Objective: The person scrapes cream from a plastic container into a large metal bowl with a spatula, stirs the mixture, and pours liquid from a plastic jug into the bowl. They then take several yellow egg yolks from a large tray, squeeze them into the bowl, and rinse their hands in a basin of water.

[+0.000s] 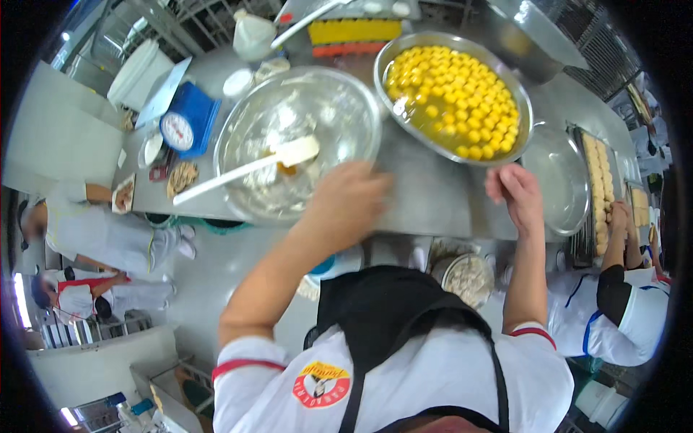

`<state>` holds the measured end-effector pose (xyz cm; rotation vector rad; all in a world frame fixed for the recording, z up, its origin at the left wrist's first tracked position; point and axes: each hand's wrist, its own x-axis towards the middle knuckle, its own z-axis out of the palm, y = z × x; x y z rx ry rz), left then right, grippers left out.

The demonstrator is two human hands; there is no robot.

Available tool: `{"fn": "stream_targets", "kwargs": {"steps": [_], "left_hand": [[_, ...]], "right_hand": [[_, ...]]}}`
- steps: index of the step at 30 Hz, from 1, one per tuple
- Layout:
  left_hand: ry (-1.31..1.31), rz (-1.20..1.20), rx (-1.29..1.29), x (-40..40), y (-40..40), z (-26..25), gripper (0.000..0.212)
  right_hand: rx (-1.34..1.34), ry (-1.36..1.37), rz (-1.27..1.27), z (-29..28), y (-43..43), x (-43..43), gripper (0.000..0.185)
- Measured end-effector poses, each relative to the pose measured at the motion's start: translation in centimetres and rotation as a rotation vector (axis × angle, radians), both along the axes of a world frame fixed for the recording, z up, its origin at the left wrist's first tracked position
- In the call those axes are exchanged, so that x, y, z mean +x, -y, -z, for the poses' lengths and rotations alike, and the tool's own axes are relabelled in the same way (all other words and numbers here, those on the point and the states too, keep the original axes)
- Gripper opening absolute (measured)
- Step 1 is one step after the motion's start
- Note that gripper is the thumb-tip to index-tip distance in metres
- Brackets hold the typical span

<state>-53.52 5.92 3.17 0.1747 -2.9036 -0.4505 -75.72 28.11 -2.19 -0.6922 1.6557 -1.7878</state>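
My left hand [346, 205], blurred by motion, is over the front right rim of a large metal mixing bowl [260, 116]; whether it holds anything cannot be seen. White residue and a little amber liquid coat the bowl's inside. Across it leans a white-handled spatula [233, 176], its pale blade inside. My right hand [517, 195] has loosely curled fingers just before the front rim of a metal basin [528, 116]; its palm is hidden and no object shows in it. Many round yellow balls [455, 81] sit in clear yellowish liquid in that basin.
Right of my right hand stands another metal bowl [557, 178], then a tray of pale dough pieces [598, 178] with a co-worker's hands [620, 216] at it. A blue dial scale [189, 119] stands left. Below the table's edge is a bucket of pale scraps [470, 279].
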Motion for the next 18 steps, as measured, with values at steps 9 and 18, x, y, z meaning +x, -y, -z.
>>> {"fn": "stream_targets", "kwargs": {"steps": [9,18], "left_hand": [[0.062,-0.46,-0.264,-0.3,1.3,10.9,0.031],[-0.299,-0.42,-0.026,-3.2,0.8,8.7,0.028]], "right_hand": [[0.574,-0.564,-0.251,5.3,13.0,-11.7,0.058],[0.666,0.108,-0.342,7.2,15.8,-11.7,0.059]]}}
